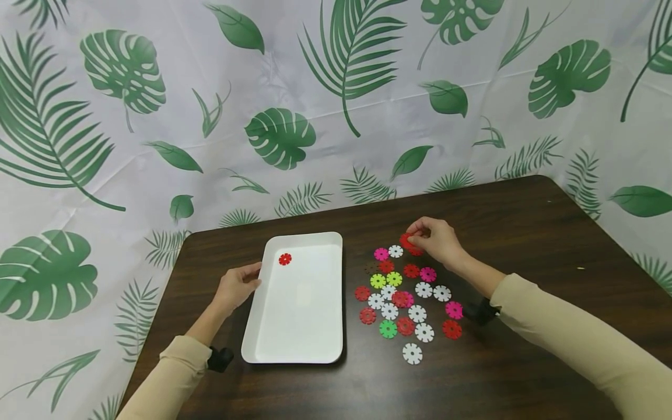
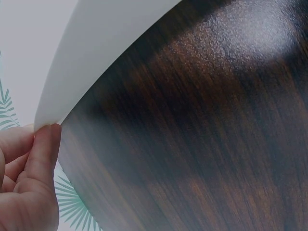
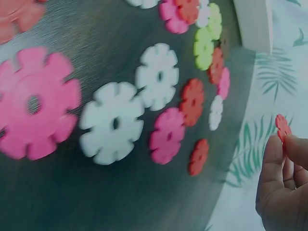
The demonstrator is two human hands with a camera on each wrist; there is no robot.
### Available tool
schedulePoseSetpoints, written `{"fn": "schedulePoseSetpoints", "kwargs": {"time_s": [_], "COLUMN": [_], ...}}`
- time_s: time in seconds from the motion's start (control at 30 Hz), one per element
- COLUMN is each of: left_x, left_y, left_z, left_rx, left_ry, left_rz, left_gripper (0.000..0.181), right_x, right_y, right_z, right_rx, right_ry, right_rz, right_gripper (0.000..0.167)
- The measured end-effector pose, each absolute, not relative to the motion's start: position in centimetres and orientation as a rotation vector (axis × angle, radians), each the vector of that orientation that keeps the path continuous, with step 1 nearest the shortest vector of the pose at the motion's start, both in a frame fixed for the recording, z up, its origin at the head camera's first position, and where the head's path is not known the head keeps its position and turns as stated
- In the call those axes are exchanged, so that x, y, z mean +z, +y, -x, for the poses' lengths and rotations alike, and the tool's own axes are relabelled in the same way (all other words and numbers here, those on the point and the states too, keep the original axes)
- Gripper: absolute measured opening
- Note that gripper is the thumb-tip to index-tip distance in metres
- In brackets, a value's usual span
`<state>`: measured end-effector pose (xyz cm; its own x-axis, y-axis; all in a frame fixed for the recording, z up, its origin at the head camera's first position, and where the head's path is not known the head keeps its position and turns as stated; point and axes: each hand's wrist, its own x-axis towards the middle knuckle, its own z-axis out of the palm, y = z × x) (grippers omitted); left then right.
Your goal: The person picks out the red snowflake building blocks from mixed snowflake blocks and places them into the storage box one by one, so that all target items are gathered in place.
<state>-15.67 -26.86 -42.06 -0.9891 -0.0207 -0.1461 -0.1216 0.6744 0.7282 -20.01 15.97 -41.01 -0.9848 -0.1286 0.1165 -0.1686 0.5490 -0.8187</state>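
My left hand point(image 1: 238, 286) holds the left rim of a white rectangular tray point(image 1: 255, 326), thumb and fingertips at its wall point(image 2: 48, 106). Inside the tray, near its far left corner, lies one red notched disc point(image 1: 285, 259). Over the far right of a spread of discs, my right hand point(image 1: 437, 240) pinches another red notched disc point(image 3: 282, 126) between thumb and fingers, raised off the table. Just below those fingers another red disc point(image 1: 416, 252) shows in part. Among the loose discs are white ones point(image 1: 412, 353), pink ones point(image 1: 454, 310), yellow-green ones point(image 1: 378, 281) and a green one point(image 1: 388, 329).
The discs lie on a dark brown wooden table point(image 1: 504, 233), right of the tray, and a few overlap. A brown disc point(image 1: 371, 268) blends into the wood. Behind the table hangs a white cloth point(image 1: 367, 146) with green leaf prints.
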Motion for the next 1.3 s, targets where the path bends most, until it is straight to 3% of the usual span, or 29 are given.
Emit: {"fn": "schedulePoseSetpoints", "kwargs": {"time_s": [1.3], "left_x": [-42.5], "left_y": [-27.0], "left_z": [15.7], "left_rx": [1.189], "left_ry": [2.774], "left_rz": [0.135], "left_gripper": [0.043], "right_x": [-37.8], "right_y": [4.4], "right_z": [21.2], "right_rx": [1.858], "right_ry": [-2.598], "right_rz": [-0.423], "right_gripper": [0.013]}}
